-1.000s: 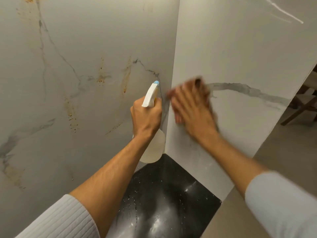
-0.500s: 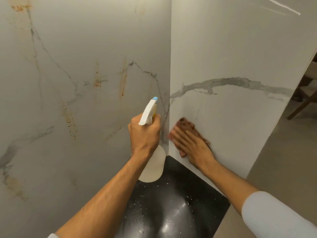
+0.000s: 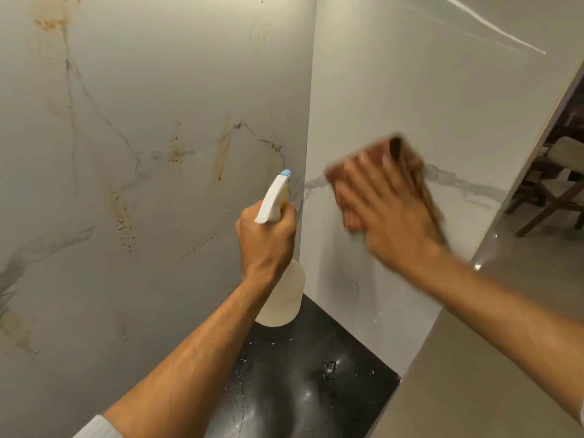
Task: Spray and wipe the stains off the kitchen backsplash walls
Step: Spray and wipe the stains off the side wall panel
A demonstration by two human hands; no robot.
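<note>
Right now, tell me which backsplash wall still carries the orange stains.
The left wall, facing the spray bottle; orange streaks mark it. The right wall under the cloth shows only grey veining.

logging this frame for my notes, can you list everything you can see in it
left wall: 1, pale marble, orange-brown stains on it
right wall: 1, white marble with grey vein, being wiped
counter: 1, black, wet, in the corner below
spray bottle: 1, white with blue nozzle, held in front of the corner
cloth: 1, reddish brown, pressed to right wall, blurred
chair: at least 1, dark wood, far right
left hand: gripping spray bottle
right hand: flat on cloth, blurred
</note>
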